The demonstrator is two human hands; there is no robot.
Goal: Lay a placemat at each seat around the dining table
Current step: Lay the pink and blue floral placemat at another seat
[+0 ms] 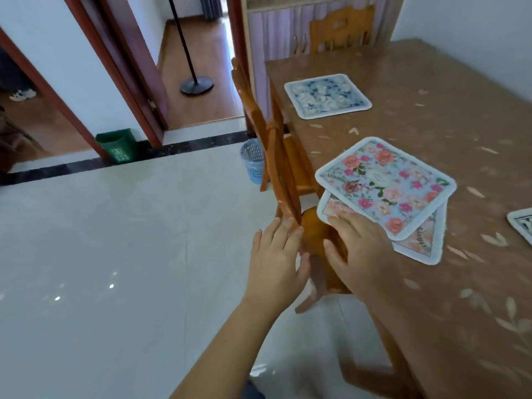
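Broadly, a dining table [431,116] with a brown leaf-patterned cover fills the right side of the view. A wooden chair [283,168] stands tucked against its left edge, and a second chair [341,27] sits at the far end, at twelve o'clock. Near the far-left corner lies a blue-and-white placemat [327,95]. Closer in, a rose-print placemat [385,185] lies skewed on top of a pink placemat [423,243]. The corner of a dark-patterned placemat [522,226] shows at three o'clock. The left hand [273,260] has its fingers straight and touches the nearer chair's top rail. The right hand [359,254] is loosely spread and grasps nothing. It rests over the chair top with its fingertips at the pink placemat's near corner, so the stacked pair lies at one o'clock from it. A green bin [116,145] and a blue basket [252,161] stand on the floor at ten o'clock.
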